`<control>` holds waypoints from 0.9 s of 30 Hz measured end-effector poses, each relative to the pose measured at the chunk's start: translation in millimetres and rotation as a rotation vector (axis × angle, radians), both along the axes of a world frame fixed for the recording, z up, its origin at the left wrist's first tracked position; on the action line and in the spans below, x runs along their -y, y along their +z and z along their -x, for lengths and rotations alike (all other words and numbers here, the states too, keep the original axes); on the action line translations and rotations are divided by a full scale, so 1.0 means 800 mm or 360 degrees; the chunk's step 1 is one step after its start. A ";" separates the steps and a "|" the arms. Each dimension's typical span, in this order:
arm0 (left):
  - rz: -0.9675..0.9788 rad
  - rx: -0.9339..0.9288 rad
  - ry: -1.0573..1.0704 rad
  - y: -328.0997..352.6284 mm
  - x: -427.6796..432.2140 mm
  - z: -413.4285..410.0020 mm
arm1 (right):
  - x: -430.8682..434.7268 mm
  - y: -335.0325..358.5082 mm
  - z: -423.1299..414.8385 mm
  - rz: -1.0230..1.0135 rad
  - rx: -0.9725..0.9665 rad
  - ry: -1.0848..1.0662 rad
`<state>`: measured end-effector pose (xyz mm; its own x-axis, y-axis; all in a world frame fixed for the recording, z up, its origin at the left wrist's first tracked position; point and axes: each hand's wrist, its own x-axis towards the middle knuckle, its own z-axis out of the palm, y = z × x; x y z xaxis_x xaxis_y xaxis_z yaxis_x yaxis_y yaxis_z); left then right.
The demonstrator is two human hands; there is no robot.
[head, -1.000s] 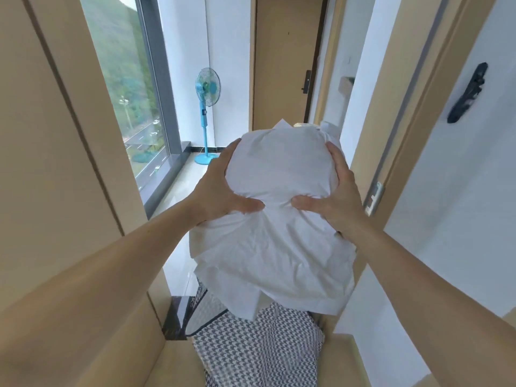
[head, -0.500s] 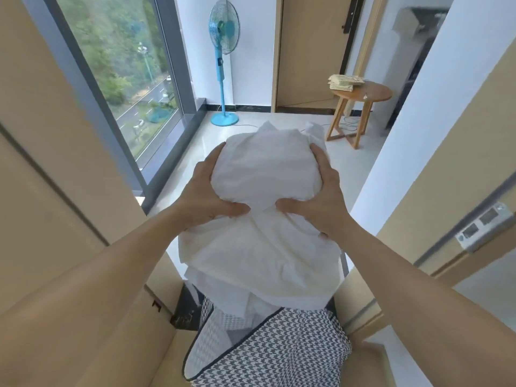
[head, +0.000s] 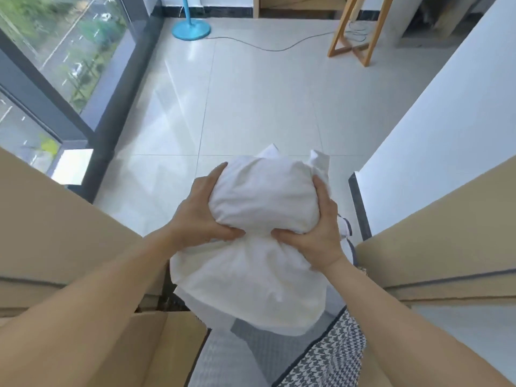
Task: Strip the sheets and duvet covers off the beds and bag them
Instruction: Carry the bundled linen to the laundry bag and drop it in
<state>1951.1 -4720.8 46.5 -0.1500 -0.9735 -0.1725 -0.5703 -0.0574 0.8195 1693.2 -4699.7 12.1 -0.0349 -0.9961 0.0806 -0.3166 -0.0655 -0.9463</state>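
Note:
A bundled white bed sheet [head: 259, 247] hangs in front of me, bunched into a round wad on top with loose folds below. My left hand [head: 201, 213] grips its left side, thumb tucked under the wad. My right hand [head: 315, 233] grips the right side the same way. Directly beneath stands an open laundry bag [head: 329, 356] with a black-and-white houndstooth outside and a grey lining; the sheet's lower folds hang into its mouth.
Tan wooden panels [head: 61, 233] close in on both sides, with a white wall [head: 446, 113] on the right. Ahead lies pale tiled floor [head: 237, 107], a blue fan base [head: 191, 29] with its cable, wooden table legs [head: 351, 37] and a large window [head: 50, 51] at left.
The view has tipped down from the far door and fan to the floor. Both hands have lowered the sheet bundle toward the bag, keeping the same grip.

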 end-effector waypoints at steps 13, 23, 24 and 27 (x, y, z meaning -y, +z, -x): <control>-0.0458 -0.0342 -0.0127 -0.203 -0.105 0.181 | -0.115 -0.125 0.196 -0.0672 -0.0190 0.0002; -0.0858 0.0098 0.0006 -0.216 -0.200 0.176 | -0.162 -0.159 0.205 -0.0808 -0.0298 0.0169; -0.0923 0.0290 -0.0095 -0.213 -0.205 0.168 | -0.167 -0.164 0.198 -0.0804 -0.0323 0.0198; -0.0747 0.1171 -0.0555 -0.204 -0.225 0.145 | -0.185 -0.172 0.174 -0.0771 -0.0507 0.0344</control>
<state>1835.3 -4540.4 -117.0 -0.1172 -0.7012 -0.7033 -0.9830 -0.0187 0.1826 1553.7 -4551.7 -125.2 0.1234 -0.9038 -0.4097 -0.6159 0.2540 -0.7458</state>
